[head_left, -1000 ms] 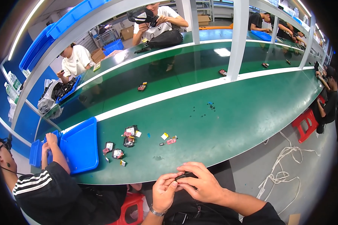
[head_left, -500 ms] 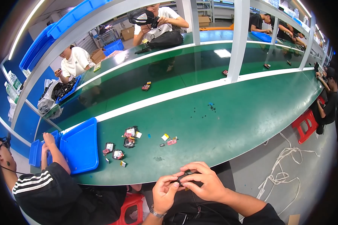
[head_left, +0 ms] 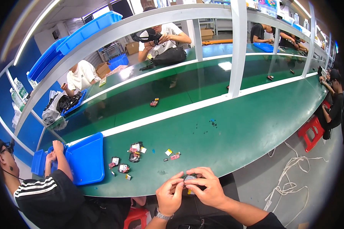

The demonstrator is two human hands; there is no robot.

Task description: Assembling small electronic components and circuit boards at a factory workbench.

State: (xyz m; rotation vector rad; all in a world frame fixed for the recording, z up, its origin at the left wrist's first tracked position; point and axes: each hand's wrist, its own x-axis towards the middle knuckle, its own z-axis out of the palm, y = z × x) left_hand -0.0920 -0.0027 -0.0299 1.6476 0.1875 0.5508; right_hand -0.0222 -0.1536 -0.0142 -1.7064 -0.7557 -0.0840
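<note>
My left hand [head_left: 170, 194] and my right hand [head_left: 202, 187] meet just below the near edge of the green bench [head_left: 233, 141], both pinching one small dark part [head_left: 189, 178] between the fingertips. Most of that part is hidden by my fingers. On the bench a little beyond my hands lie several small parts: black and red pieces [head_left: 134, 147], a yellow-white piece [head_left: 168, 152], a pink piece [head_left: 175, 156] and two small black square parts [head_left: 119, 165].
A blue tray [head_left: 88, 160] lies at the bench's left, beside a person in a striped black shirt [head_left: 46, 194]. A cluster of tiny dark bits [head_left: 213, 123] lies mid-bench. Other people sit across the conveyor and at the far right. A red stool [head_left: 311, 129] and white cable [head_left: 290, 171] are on the floor.
My hands have stayed together on the small part, with only slight finger shifts. A small item on the far conveyor has drifted to the right.
</note>
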